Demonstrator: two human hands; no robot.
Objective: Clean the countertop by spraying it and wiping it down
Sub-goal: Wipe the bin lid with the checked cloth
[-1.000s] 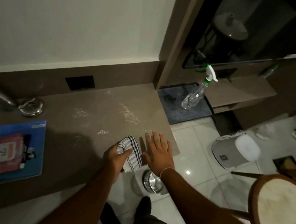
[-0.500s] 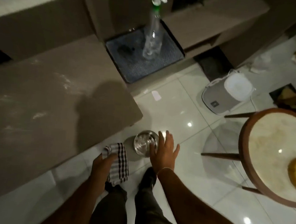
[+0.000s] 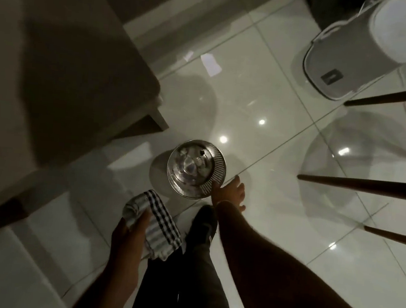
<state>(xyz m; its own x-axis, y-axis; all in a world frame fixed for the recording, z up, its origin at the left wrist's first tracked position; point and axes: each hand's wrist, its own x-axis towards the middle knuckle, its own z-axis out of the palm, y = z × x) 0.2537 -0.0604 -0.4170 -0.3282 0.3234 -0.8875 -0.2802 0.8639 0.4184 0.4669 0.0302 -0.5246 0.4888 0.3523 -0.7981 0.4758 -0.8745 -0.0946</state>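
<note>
My left hand (image 3: 128, 236) grips a bunched black-and-white checked cloth (image 3: 155, 221) low over the floor, off the brown countertop (image 3: 58, 53) that fills the upper left. My right hand (image 3: 229, 193) reaches down with fingers spread, touching the right rim of a shiny metal bin (image 3: 195, 169) that stands on the tiled floor just off the counter's corner. The spray bottle is out of view.
A grey and white lidded appliance (image 3: 371, 46) sits on the floor at the upper right. Dark wooden legs of a round table (image 3: 352, 184) reach in from the right. My dark trouser legs and a shoe (image 3: 202, 225) are below the bin. Glossy tiles reflect ceiling lights.
The view has tipped down from the countertop to the floor. Both hands left the counter's edge and dropped; my right hand went from hovering over the metal bin to touching its rim.
</note>
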